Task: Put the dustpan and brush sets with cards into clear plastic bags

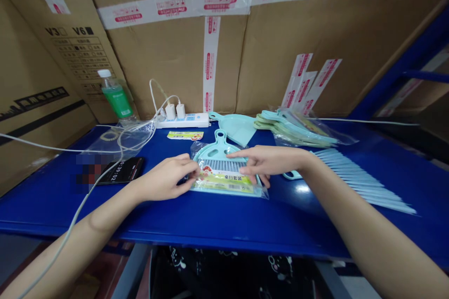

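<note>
Currently I'm watching the left hand (165,178) and right hand (268,160), held apart, both pressing on a bagged mint dustpan-and-brush set (224,176) at frame centre, while a carton (72,23) at upper left is showing "V3 V6".

The left hand (164,177) curls against the edge of a bagged mint-green dustpan (224,168), while the right hand (266,161) lies across its upper part, fingers extended. Both are over the blue counter (210,219). A loose dustpan (235,127) and a bagged stack of dustpans (294,130) lie beyond, with pale blue plastic strips (361,182) fanned out to the right and a smartphone (121,170) to the left.
</note>
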Demonstrator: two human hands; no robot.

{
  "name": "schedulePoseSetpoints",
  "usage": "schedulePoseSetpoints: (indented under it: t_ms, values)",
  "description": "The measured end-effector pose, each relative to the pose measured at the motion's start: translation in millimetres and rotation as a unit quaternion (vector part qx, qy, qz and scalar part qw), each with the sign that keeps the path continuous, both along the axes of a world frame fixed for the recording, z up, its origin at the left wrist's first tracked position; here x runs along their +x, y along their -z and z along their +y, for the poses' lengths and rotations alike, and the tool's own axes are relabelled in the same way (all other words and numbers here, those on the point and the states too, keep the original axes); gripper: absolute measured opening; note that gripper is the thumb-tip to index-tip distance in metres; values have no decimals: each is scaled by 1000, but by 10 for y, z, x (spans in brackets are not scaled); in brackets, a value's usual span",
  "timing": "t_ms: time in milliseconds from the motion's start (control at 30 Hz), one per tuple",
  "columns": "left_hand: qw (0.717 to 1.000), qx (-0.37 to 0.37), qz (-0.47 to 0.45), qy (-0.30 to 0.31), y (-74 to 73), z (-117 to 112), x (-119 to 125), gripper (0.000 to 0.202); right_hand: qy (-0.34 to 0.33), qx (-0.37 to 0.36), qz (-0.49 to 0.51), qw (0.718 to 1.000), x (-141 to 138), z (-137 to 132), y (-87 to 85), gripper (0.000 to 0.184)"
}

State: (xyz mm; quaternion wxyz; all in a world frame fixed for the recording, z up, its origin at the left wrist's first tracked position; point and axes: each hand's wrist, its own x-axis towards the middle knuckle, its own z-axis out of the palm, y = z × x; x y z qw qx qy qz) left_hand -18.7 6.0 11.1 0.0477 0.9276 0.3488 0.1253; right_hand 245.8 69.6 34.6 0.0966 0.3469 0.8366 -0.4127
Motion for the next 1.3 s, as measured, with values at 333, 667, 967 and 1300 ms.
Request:
schedulePoseSetpoints:
  t_ms: [333, 667, 967, 1300]
  values:
    - [1000, 19, 6, 10, 41, 18, -5, 17, -8, 23, -7, 1000, 5, 20, 20, 88]
    - [1000, 20, -8, 15, 51, 14, -10, 21, -23, 58, -3, 998, 1, 5, 44, 83]
    - [999, 41, 6, 9, 35, 7, -2, 22, -6, 49, -13, 999, -23, -2, 33, 83]
    - [998, 63, 30, -3, 52, 5, 1, 24, -6, 55, 3, 998, -16, -9, 43, 81]
